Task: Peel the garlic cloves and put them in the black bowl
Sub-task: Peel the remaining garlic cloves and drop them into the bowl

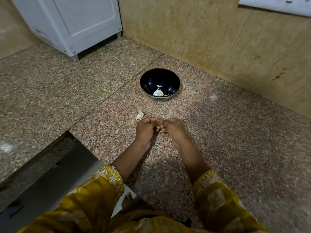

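A black bowl (159,78) stands on the speckled granite counter (218,132), with a few pale peeled garlic pieces (159,93) at its bottom. An unpeeled garlic clove (139,115) lies on the counter just in front of the bowl. Below it my left hand (146,128) and my right hand (173,128) meet, fingers curled, pinching a small garlic clove (160,122) between their tips. That clove is mostly hidden by my fingers.
A white appliance (75,22) stands at the back left. A tan tiled wall (218,39) runs along the back and right. The counter edge drops off at the lower left beside a grey surface (55,179).
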